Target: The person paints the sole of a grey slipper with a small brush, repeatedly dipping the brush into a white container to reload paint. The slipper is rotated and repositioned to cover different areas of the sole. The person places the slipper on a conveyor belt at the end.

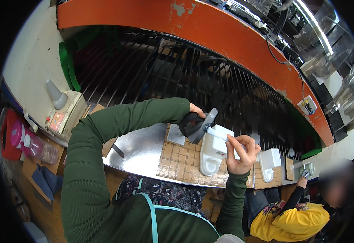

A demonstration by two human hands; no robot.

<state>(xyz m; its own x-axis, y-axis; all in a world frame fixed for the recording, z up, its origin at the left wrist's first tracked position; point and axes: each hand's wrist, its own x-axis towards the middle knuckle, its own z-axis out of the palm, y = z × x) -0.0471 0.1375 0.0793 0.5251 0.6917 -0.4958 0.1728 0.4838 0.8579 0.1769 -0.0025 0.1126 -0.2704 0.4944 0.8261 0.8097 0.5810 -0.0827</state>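
My left hand [197, 110] grips a dark grey and black moulded piece [197, 127] from above, tilted over the bench. Much of that hand is behind the piece. My right hand [243, 153] is closed around a slim white stick-like tool [218, 133], its tip at the lower edge of the dark piece. I cannot tell its exact kind. Just below the tool, a white plastic housing [209, 156] with a round recess at its near end rests on the taped cardboard mat [179, 162], close to my right hand.
A similar white housing [270, 158] lies farther right, near a co-worker in a yellow top [294, 222]. Dark rollers [132, 60] run behind the bench under an orange beam [144, 14]. To the left stand a beige device with a grey cone [57, 97] and a plastic bottle [41, 150].
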